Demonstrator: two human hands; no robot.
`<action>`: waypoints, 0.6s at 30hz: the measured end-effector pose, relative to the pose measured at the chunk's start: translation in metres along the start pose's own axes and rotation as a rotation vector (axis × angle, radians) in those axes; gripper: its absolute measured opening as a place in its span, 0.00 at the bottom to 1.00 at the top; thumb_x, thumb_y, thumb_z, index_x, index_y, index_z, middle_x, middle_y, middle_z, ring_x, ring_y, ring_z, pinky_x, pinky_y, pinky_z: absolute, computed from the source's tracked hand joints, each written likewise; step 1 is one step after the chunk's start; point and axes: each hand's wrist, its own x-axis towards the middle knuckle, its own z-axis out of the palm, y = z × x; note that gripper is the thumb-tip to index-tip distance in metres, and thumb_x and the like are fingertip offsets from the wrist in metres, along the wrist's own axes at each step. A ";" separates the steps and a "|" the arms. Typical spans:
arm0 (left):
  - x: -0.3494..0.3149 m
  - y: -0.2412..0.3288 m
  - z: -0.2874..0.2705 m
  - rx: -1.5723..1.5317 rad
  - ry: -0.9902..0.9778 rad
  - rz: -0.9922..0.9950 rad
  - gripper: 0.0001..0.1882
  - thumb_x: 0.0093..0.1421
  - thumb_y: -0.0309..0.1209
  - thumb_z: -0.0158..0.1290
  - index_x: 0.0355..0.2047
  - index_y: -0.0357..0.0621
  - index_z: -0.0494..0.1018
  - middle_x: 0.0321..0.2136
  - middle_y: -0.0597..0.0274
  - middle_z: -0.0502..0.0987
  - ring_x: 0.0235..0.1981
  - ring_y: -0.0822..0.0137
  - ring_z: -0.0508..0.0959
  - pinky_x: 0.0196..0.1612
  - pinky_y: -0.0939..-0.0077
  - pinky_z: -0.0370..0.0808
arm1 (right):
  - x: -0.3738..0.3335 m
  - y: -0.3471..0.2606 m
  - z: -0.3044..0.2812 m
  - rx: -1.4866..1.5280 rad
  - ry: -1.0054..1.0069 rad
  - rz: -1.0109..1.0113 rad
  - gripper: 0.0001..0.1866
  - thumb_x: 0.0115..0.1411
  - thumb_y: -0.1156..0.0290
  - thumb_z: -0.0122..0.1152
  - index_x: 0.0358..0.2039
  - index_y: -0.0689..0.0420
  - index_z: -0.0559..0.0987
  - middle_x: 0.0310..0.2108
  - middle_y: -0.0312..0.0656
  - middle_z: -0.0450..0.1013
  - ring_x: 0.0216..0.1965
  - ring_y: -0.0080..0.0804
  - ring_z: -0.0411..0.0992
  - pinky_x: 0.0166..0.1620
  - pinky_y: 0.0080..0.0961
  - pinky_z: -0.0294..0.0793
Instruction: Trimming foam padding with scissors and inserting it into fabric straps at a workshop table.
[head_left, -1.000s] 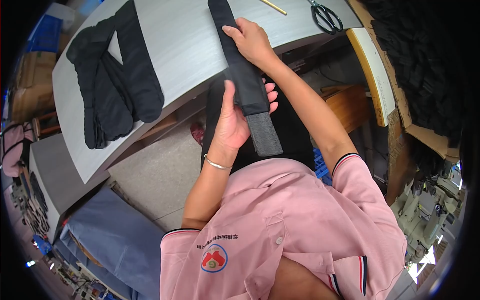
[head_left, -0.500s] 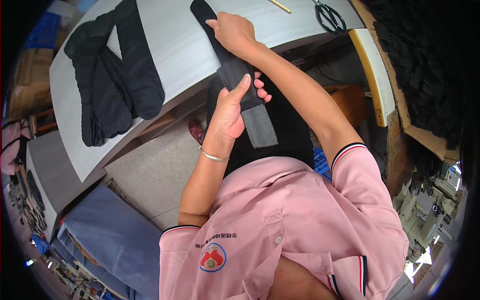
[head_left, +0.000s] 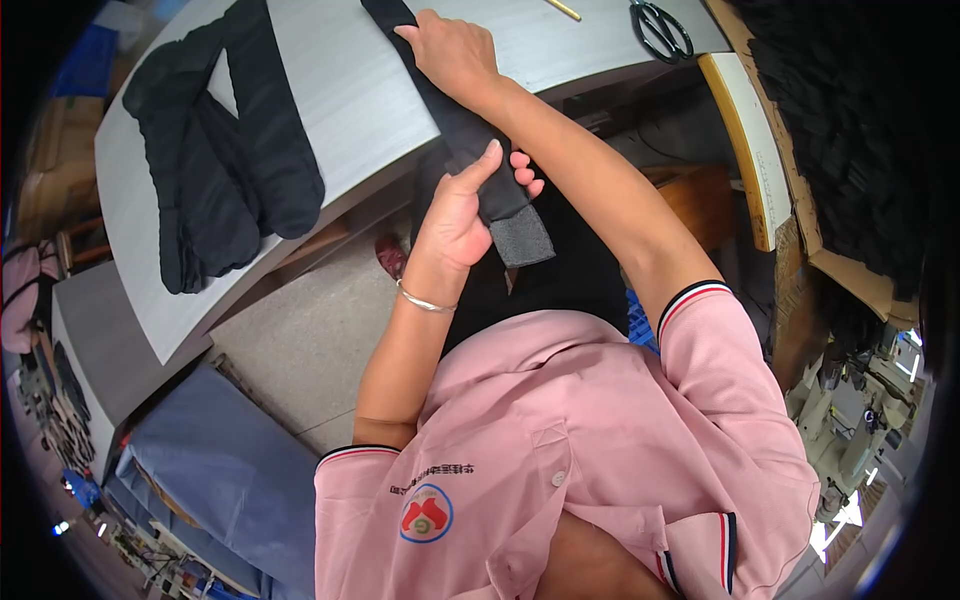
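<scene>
A long black fabric strap (head_left: 455, 122) slants from the table edge down over my lap. My left hand (head_left: 462, 208) is wrapped round its lower part, thumb lying on top and fingertips showing at the far side. Below that hand a short grey fuzzy piece (head_left: 523, 238) sticks out of the strap's end; whether it is joined to the strap or sits inside it, I cannot tell. Farther up, my right hand (head_left: 452, 58) grips the strap over the table with its fingers closed. The strap's far tip runs out of the picture at the top.
Several black fabric strips (head_left: 225, 150) lie piled on the left of the pale table (head_left: 350, 90). Black-handled scissors (head_left: 660, 32) and a thin yellow stick (head_left: 563, 10) lie at its back right. A box of black pieces (head_left: 830, 130) stands at right, beside a yellow-edged board (head_left: 738, 150).
The strap and my right hand have shifted slightly up and left. Less of the grey piece shows below my left hand, which has stayed nearly in place.
</scene>
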 end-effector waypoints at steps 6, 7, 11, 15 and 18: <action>-0.060 -0.036 0.041 0.037 0.026 0.022 0.14 0.68 0.36 0.52 0.45 0.37 0.71 0.29 0.65 0.76 0.29 0.70 0.79 0.50 0.60 0.79 | 0.001 0.009 0.004 0.002 -0.005 0.024 0.18 0.65 0.58 0.57 0.26 0.60 0.76 0.17 0.50 0.75 0.20 0.47 0.76 0.26 0.40 0.74; -0.062 -0.035 0.036 0.016 -0.020 0.008 0.16 0.69 0.36 0.51 0.48 0.35 0.70 0.35 0.61 0.78 0.35 0.65 0.81 0.55 0.57 0.77 | 0.000 0.009 0.004 -0.014 -0.003 0.022 0.18 0.65 0.58 0.57 0.26 0.60 0.77 0.17 0.50 0.75 0.20 0.47 0.76 0.26 0.40 0.74; -0.042 -0.020 0.024 -0.176 -0.020 -0.110 0.20 0.70 0.39 0.49 0.51 0.32 0.69 0.45 0.49 0.78 0.48 0.54 0.80 0.59 0.51 0.74 | 0.002 0.004 0.005 -0.017 0.001 0.032 0.18 0.65 0.58 0.57 0.26 0.60 0.77 0.17 0.50 0.76 0.20 0.47 0.77 0.27 0.40 0.74; -0.018 -0.016 0.008 -0.169 -0.057 -0.054 0.22 0.71 0.42 0.48 0.51 0.32 0.68 0.31 0.62 0.76 0.40 0.58 0.80 0.52 0.60 0.77 | 0.002 -0.001 0.006 -0.023 0.022 0.020 0.18 0.65 0.57 0.58 0.26 0.59 0.77 0.17 0.50 0.76 0.20 0.47 0.77 0.27 0.40 0.74; -0.050 -0.031 0.035 0.054 -0.033 0.072 0.18 0.72 0.39 0.47 0.51 0.34 0.68 0.24 0.70 0.70 0.27 0.71 0.74 0.53 0.64 0.75 | 0.001 0.010 0.008 -0.018 -0.001 0.039 0.18 0.65 0.57 0.58 0.25 0.59 0.77 0.17 0.50 0.76 0.20 0.47 0.77 0.27 0.39 0.74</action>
